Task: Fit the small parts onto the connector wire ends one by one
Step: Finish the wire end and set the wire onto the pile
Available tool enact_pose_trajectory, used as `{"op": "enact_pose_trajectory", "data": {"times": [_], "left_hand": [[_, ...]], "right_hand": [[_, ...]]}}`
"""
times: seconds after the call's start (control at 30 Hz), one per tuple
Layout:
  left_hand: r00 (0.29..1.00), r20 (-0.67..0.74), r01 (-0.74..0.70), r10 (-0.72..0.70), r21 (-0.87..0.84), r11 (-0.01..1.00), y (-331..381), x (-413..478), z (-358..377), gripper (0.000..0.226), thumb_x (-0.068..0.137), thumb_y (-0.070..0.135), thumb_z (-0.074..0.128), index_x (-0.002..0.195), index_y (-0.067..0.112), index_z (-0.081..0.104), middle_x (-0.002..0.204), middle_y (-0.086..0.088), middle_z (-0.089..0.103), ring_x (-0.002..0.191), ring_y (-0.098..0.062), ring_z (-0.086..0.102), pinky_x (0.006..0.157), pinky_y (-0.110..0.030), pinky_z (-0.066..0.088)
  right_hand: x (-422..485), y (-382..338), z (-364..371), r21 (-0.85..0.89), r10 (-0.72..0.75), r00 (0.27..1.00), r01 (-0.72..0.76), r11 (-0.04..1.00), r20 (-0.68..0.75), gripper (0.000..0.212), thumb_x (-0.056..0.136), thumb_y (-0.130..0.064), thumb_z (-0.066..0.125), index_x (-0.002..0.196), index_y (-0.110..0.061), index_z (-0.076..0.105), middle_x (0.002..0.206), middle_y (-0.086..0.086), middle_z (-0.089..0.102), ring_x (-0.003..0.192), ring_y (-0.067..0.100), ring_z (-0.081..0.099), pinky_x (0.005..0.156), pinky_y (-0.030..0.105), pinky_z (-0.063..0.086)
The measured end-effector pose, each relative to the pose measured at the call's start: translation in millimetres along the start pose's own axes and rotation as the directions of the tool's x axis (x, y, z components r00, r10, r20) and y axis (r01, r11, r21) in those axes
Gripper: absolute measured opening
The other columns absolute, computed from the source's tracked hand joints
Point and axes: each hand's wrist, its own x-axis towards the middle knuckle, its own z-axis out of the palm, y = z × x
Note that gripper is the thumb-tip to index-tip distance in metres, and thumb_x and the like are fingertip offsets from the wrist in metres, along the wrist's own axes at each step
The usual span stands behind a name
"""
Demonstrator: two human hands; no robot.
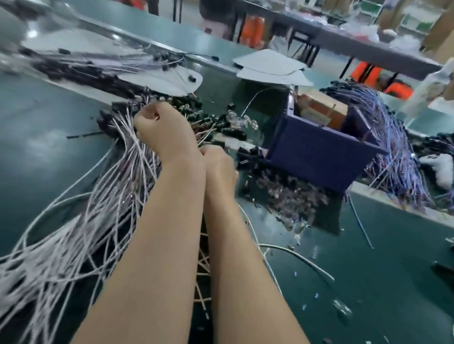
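A large bundle of white connector wires (pixel 74 226) fans across the green table from the lower left, its black connector ends (pixel 116 124) lying at the far side. My left hand (pixel 162 128) is curled into a fist over those ends, and wires run out from under its fingers. My right hand (pixel 219 166) sits just right of the left wrist, touching it, with the fingers turned away and hidden. A heap of small clear parts (pixel 285 199) lies to the right of my right hand. More dark and clear small parts (pixel 226 122) lie beyond both hands.
A dark blue box (pixel 317 155) stands right of the hands with cardboard inside. Purple wire bundles (pixel 395 153) drape behind and right of it. Grey sheets (pixel 271 68) lie on the conveyor beyond. Loose white wires (pixel 298 257) and scraps lie at the right. A person stands in the far background.
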Motion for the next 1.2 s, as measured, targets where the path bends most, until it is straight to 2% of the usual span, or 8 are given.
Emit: {"op": "enact_pose_trajectory", "data": {"times": [0.13, 0.3, 0.5, 0.57, 0.7, 0.9, 1.03, 1.2], "left_hand": [[1.000, -0.006, -0.014, 0.013, -0.044, 0.999, -2, -3, 3, 0.008, 0.097, 0.009, 0.038, 0.102, 0.012, 0.043, 0.128, -0.014, 0.051, 0.081, -0.013, 0.048, 0.050, -0.010, 0.037], [0.936, 0.352, -0.090, 0.024, 0.172, 0.981, -7, -21, 8, 0.018, 0.097, 0.015, 0.041, 0.082, 0.012, 0.051, 0.067, 0.002, 0.050, 0.052, -0.008, 0.041, 0.046, -0.017, 0.032], [0.434, 0.890, -0.417, -0.138, 0.334, 0.846, -5, -90, 29, 0.039, 0.102, 0.040, 0.034, 0.089, 0.019, 0.065, 0.087, -0.001, 0.070, 0.070, -0.009, 0.065, 0.068, -0.022, 0.054], [0.282, 0.929, -0.386, -0.238, 0.337, 0.859, -8, -110, 34, 0.034, 0.102, 0.034, 0.038, 0.096, 0.012, 0.063, 0.082, -0.002, 0.069, 0.059, -0.004, 0.064, 0.057, -0.016, 0.052], [0.141, 0.934, -0.718, -0.329, 0.325, 0.615, -25, -129, 41, 0.024, 0.097, 0.032, 0.051, 0.081, 0.022, 0.065, 0.061, 0.012, 0.063, 0.049, -0.001, 0.049, 0.049, -0.016, 0.041], [0.354, 0.924, -0.804, -0.144, 0.379, 0.458, -52, -132, 49, 0.016, 0.095, 0.025, 0.053, 0.091, 0.017, 0.066, 0.088, -0.003, 0.068, 0.078, -0.015, 0.061, 0.077, -0.023, 0.046], [0.403, 0.911, -0.737, -0.087, 0.379, 0.559, -66, -131, 53, 0.011, 0.097, 0.022, 0.050, 0.093, 0.017, 0.059, 0.098, -0.008, 0.070, 0.096, -0.023, 0.065, 0.092, -0.037, 0.049], [0.530, 0.845, -0.574, -0.073, 0.421, 0.702, -80, -118, 51, 0.016, 0.099, 0.018, 0.045, 0.087, 0.016, 0.054, 0.082, 0.000, 0.068, 0.075, -0.013, 0.069, 0.081, -0.036, 0.057]], "right_hand": [[3, 1, -18, 0.204, 0.007, 0.995, 0.014, 0.979, -0.099, 0.021, 0.093, -0.019, 0.048, 0.096, -0.008, 0.066, 0.094, 0.010, 0.066, 0.090, 0.028, 0.056, 0.078, 0.035, 0.043], [-13, -2, -73, 0.492, -0.100, 0.946, 0.249, 0.834, -0.309, 0.014, 0.099, -0.014, 0.045, 0.097, -0.010, 0.058, 0.080, -0.001, 0.064, 0.080, 0.015, 0.062, 0.079, 0.034, 0.054], [-41, 30, -159, 0.802, 0.010, 0.856, 0.481, 0.355, -0.517, 0.014, 0.101, -0.006, 0.039, 0.091, -0.009, 0.049, 0.068, 0.003, 0.069, 0.061, 0.016, 0.066, 0.059, 0.027, 0.053], [-49, 52, -179, 0.793, 0.133, 0.805, 0.517, 0.322, -0.578, 0.015, 0.101, -0.007, 0.040, 0.089, -0.011, 0.047, 0.065, 0.001, 0.069, 0.059, 0.014, 0.065, 0.062, 0.030, 0.053], [-64, 99, -205, 0.797, 0.356, 0.713, 0.542, 0.266, -0.604, 0.017, 0.101, -0.009, 0.042, 0.086, -0.016, 0.044, 0.052, -0.004, 0.066, 0.049, 0.008, 0.063, 0.054, 0.022, 0.052], [-67, 151, -204, 0.837, 0.414, 0.767, 0.280, 0.470, -0.490, 0.023, 0.099, -0.011, 0.047, 0.077, -0.010, 0.049, 0.043, -0.006, 0.059, 0.041, 0.004, 0.059, 0.044, 0.017, 0.050], [-60, 162, -195, 0.900, 0.437, 0.816, 0.213, 0.380, -0.377, 0.025, 0.099, -0.012, 0.049, 0.075, -0.007, 0.055, 0.046, -0.005, 0.061, 0.044, 0.003, 0.060, 0.046, 0.014, 0.048], [-53, 158, -186, 0.942, 0.381, 0.905, 0.056, 0.330, -0.188, 0.019, 0.094, -0.005, 0.055, 0.075, -0.007, 0.056, 0.050, -0.001, 0.063, 0.046, 0.005, 0.059, 0.047, 0.014, 0.049]]}}
